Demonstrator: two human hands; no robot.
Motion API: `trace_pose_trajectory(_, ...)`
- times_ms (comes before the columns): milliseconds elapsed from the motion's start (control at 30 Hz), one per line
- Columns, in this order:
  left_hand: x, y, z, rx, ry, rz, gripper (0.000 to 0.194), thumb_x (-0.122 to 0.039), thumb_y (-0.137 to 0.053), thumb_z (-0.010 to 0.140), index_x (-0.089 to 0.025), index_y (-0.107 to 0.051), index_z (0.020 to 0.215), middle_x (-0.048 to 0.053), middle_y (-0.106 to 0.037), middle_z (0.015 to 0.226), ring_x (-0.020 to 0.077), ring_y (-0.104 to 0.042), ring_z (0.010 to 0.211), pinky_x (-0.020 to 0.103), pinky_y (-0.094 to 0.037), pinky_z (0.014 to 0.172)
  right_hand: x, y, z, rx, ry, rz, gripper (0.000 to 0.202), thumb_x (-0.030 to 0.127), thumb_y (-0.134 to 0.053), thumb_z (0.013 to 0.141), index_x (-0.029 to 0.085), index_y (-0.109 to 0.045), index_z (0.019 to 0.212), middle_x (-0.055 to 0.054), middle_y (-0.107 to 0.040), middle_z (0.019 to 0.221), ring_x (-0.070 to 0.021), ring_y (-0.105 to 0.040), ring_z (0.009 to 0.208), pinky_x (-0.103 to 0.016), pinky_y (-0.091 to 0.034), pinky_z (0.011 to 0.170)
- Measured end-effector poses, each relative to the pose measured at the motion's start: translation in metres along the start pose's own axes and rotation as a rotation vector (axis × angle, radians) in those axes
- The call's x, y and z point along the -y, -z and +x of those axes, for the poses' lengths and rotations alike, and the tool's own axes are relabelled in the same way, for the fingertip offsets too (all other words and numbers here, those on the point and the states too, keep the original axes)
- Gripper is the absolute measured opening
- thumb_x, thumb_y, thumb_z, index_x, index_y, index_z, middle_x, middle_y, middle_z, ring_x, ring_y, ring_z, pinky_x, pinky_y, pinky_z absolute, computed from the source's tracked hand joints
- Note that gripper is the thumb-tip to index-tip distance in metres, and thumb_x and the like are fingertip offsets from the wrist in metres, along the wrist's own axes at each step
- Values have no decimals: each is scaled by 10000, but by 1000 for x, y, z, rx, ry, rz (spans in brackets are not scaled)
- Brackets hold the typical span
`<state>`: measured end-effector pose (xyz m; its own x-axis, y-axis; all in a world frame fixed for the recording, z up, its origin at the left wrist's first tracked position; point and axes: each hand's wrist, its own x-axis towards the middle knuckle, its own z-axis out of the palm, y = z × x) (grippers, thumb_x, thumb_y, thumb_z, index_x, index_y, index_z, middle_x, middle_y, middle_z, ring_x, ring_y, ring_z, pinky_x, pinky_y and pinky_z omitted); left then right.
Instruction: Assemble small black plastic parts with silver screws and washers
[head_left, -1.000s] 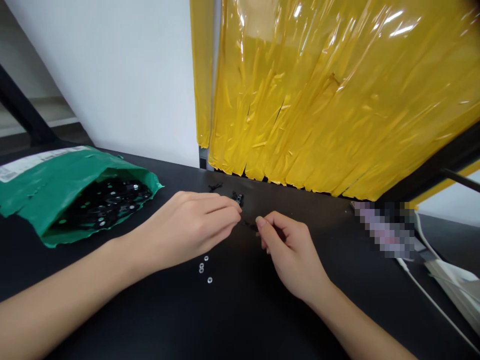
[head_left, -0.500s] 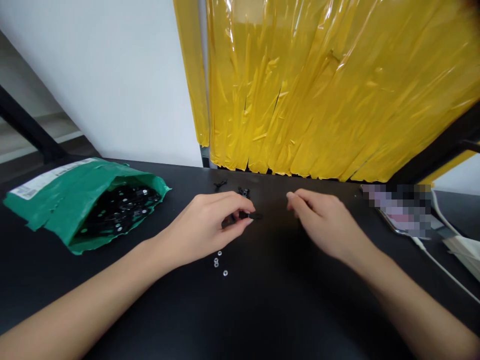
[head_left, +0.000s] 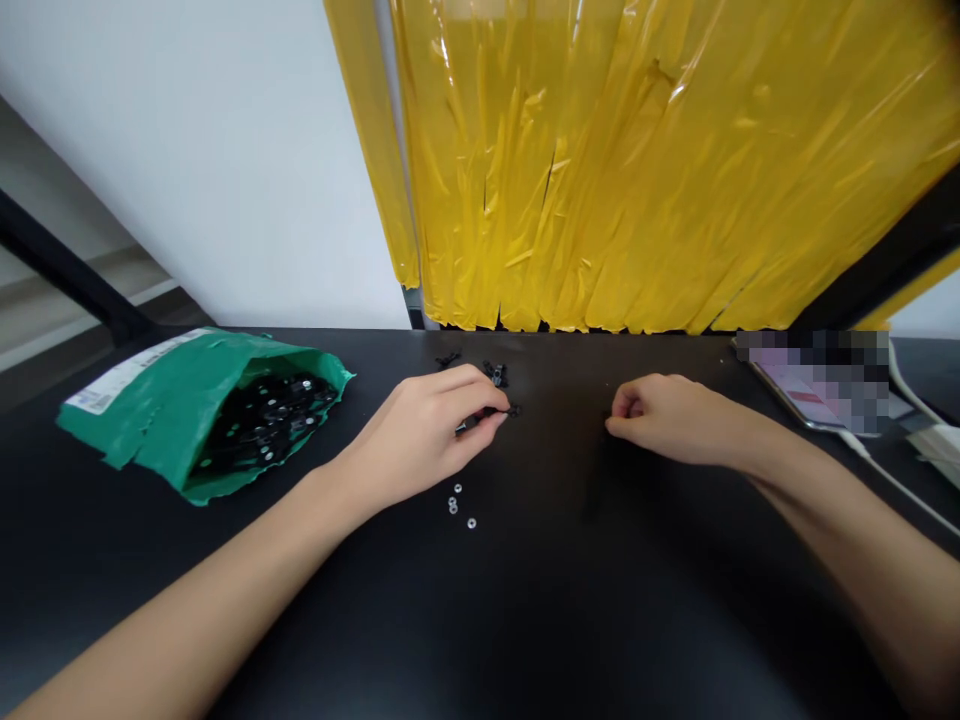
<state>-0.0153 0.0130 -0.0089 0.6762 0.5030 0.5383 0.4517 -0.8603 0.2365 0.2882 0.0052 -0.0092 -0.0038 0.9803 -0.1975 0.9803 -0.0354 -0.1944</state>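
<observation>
My left hand [head_left: 431, 420] pinches a small black part [head_left: 514, 410] between thumb and fingertips; its end sticks out past them, and its exact kind is too small to tell. Apart from it, to the right, my right hand [head_left: 667, 415] rests low over the table with fingers curled to the thumb. Whatever that hand holds, if anything, is hidden. Just beyond my left hand lie small black pieces [head_left: 496, 373] and another black piece [head_left: 448, 359]. Several small silver rings [head_left: 453, 505] with centre holes lie on the table nearer to me.
An open green plastic bag [head_left: 150, 415] full of black parts lies at the left. At the right are a phone [head_left: 814, 395] and its white cable [head_left: 892, 480]. Yellow plastic sheeting [head_left: 600, 180] and a white panel [head_left: 262, 170] stand behind the black table [head_left: 525, 620].
My right hand has moved to the right, away from my left hand, and turned with its fingers lower. My left hand still holds the black part. The camera view has shifted slightly.
</observation>
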Motion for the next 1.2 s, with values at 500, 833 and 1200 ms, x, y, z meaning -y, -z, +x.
trace_pose_trajectory(500, -3, 0, 6, -9, -50, 20, 120, -138, -608, 1001, -171, -722, 1019, 42, -723, 975, 132, -691, 793, 249, -561, 729, 3, 7, -12, 2, 128, 29, 134, 368, -681, 878, 286, -775, 829, -29, -772, 823, -226, -685, 723, -333, -413, 619)
trace_pose_trajectory(833, -12, -4, 7, -39, -11, -29, 78, -131, -663, 960, -163, -731, 981, 28, -728, 933, 112, -672, 733, 225, -542, 683, 20, 10, -21, -166, 366, 458, 174, 386, -718, 910, 229, -734, 837, 0, -750, 756, -171, -661, 674, -307, -461, 629)
trace_pose_trajectory(1200, -25, -14, 5, -62, 68, -35, 29, -174, -712, 929, -198, -722, 919, -21, -746, 820, 120, -702, 676, 232, -531, 640, 50, -15, -30, -54, 533, 940, 153, 337, -743, 951, 191, -767, 992, -11, -728, 861, -140, -659, 719, -275, -541, 672)
